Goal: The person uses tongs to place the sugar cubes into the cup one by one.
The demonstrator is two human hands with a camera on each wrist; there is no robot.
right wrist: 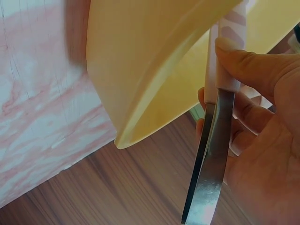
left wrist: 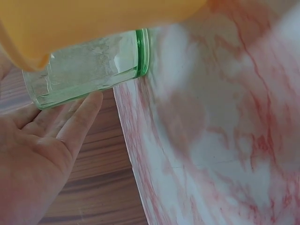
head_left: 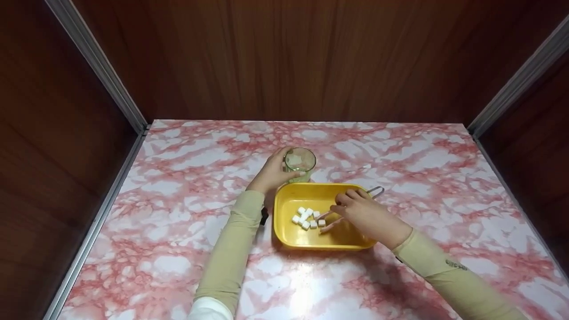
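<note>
A clear green-tinted glass (head_left: 300, 161) stands on the table behind a yellow tub. My left hand (head_left: 274, 172) holds the glass by its side, thumb on the near side and fingers reaching round the far side. In the left wrist view the fingers (left wrist: 77, 123) lie along the glass (left wrist: 93, 65). Over the tub (head_left: 284, 240), my right hand (head_left: 366, 215) grips metal tongs (right wrist: 211, 154) with pink patterned ends, pinching them between thumb and fingers. The ends point down into the tub, on either side of a white cube (head_left: 322, 223). Several more white cubes (head_left: 305, 216) lie at the tub's left.
The table (head_left: 178, 213) has a pink and white marbled top. Brown wood-look panels (head_left: 284, 62) stand behind it and at both sides, with metal corner strips (head_left: 102, 66). The tub's back rim is close to the glass.
</note>
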